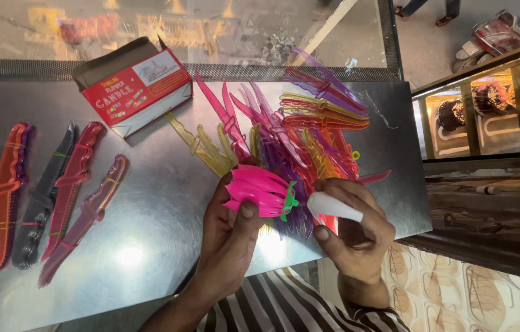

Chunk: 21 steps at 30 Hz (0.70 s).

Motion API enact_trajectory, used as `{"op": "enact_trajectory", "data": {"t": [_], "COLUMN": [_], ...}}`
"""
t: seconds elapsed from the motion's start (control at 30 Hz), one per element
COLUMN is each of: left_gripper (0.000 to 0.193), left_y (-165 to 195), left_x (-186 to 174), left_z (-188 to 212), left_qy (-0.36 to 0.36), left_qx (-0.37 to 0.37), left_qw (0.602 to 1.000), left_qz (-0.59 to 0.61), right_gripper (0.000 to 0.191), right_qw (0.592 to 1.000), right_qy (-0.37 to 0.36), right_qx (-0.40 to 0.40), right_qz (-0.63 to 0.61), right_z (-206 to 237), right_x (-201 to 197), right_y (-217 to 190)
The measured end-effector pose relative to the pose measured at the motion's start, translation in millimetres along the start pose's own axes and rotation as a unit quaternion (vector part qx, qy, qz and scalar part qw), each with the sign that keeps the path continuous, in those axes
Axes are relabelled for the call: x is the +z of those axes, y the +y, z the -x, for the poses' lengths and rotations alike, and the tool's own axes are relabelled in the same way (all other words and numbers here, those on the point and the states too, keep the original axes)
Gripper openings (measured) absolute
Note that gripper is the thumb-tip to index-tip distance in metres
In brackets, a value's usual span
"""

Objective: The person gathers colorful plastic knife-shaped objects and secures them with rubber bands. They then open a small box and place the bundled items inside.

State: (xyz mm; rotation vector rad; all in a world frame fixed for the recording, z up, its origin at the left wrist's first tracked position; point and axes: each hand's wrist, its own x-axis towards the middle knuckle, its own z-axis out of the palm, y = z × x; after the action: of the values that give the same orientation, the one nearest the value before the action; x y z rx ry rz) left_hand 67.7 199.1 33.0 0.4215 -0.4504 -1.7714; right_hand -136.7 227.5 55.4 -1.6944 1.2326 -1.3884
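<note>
Fingers [244, 212] of my left hand [226, 237] close around the pink flower-shaped piece [258, 192], thumb pressed on its petals to steady it. My right hand [358, 230] pinches a white cone-shaped part [333, 208] beside its green base. Both hang above the surface's [149, 209] near edge. Loose coloured plastic knives [297, 135] lie piled behind; bundled knives [39, 197] line the left edge, a red box [134, 89] near the far edge.

Single head-worn view, looking steeply down.
The camera hangs close above the metal counter [149, 203], facing its far edge; glass and street floor lie beyond that counter.
</note>
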Motion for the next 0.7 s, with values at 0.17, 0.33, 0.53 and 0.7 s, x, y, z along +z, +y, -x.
{"op": "enact_trajectory", "data": {"t": [0.17,0.33,0.53,0.7], "left_gripper": [0.068,0.074,0.075,0.072], "left_y": [3.7,6.8,8.9,10.9], "left_x": [-1.8,-3.6,-4.8,-5.9], "left_z": [3.5,5.4,8.0,6.4], "left_qy": [-0.002,-0.018,-0.032,-0.037], "left_qx": [0.035,0.034,0.059,0.029], "left_qw": [0.992,0.994,0.991,0.990], "left_qz": [-0.119,-0.101,-0.118,-0.131], "right_gripper": [0.050,0.047,0.039,0.029], "right_qw": [0.995,0.998,0.974,0.898], "right_qy": [-0.026,-0.032,-0.042,-0.094], "right_qx": [0.021,-0.012,-0.169,-0.297], "right_qz": [-0.099,-0.045,0.145,0.309], "right_z": [-10.2,-11.3,-21.0,-33.0], "right_x": [7.8,12.8,13.4,-0.7], "right_y": [-1.5,3.0,8.9,4.7]}}
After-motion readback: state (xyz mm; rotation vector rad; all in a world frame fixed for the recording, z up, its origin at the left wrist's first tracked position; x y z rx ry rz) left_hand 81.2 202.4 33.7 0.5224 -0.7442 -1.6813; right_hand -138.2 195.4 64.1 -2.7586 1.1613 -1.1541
